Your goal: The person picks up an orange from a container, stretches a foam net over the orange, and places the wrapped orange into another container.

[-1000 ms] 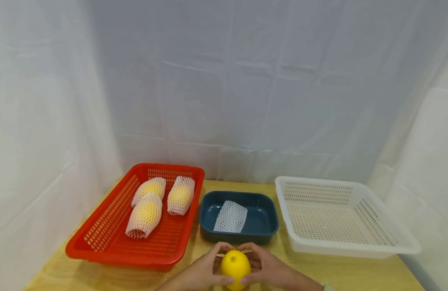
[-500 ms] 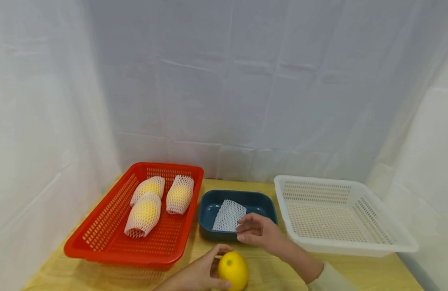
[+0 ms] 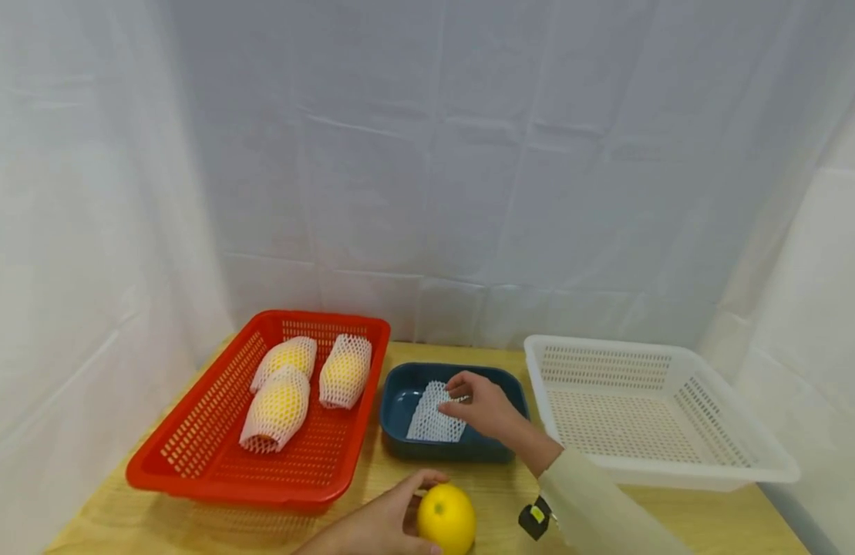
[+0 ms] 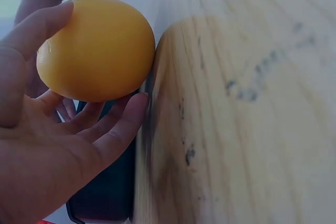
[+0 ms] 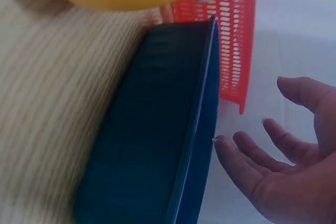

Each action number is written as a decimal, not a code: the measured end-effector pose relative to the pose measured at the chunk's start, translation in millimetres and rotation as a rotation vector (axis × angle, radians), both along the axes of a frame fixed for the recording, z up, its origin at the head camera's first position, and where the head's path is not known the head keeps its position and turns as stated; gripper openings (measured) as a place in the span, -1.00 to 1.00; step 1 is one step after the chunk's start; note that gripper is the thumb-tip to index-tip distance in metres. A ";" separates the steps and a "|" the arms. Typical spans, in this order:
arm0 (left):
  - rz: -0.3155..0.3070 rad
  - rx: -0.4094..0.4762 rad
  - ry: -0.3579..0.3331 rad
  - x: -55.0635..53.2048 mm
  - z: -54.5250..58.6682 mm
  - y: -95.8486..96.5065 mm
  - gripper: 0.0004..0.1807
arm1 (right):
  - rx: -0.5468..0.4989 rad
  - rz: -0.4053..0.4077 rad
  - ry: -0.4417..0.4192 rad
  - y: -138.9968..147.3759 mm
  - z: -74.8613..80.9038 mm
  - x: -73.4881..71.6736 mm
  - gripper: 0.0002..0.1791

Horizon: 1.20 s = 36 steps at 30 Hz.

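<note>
My left hand grips a smooth, round yellow fruit near the front of the table. In the left wrist view its thumb lies over one side of the yellow fruit and the fingers curl under the other. My right hand reaches over the dark blue basin, fingers apart and holding nothing. A white foam net sleeve lies in that basin, partly covered by the right hand in the head view. The right wrist view shows the fingers beside the basin's rim.
On the left stands a red basket with several yellow fruits in white foam nets. To the right is a white basket. A white curtain closes off the back. A small black device hangs at the right sleeve.
My right hand has let go of the yellow fruit and moved forward over the blue basin. The left hand keeps its grip on the fruit near the same spot.
</note>
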<state>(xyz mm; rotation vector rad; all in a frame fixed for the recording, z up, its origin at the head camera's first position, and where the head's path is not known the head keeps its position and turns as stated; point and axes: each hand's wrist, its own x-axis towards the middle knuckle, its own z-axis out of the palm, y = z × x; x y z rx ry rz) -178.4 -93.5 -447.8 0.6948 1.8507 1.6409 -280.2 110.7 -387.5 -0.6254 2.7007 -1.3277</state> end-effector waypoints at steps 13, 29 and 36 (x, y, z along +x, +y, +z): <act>-0.016 -0.021 0.051 -2.6 -3.4 1.3 -0.22 | 0.309 0.038 0.037 -18.9 -11.5 -28.4 -0.64; -0.108 -0.057 0.109 -27.3 -42.7 -6.5 -0.20 | 0.613 0.087 -0.036 -29.0 -25.7 -43.8 -0.30; -0.089 -0.077 0.118 -30.4 -47.6 -7.3 -0.18 | 0.721 0.084 0.069 -39.2 -29.0 -39.6 -0.39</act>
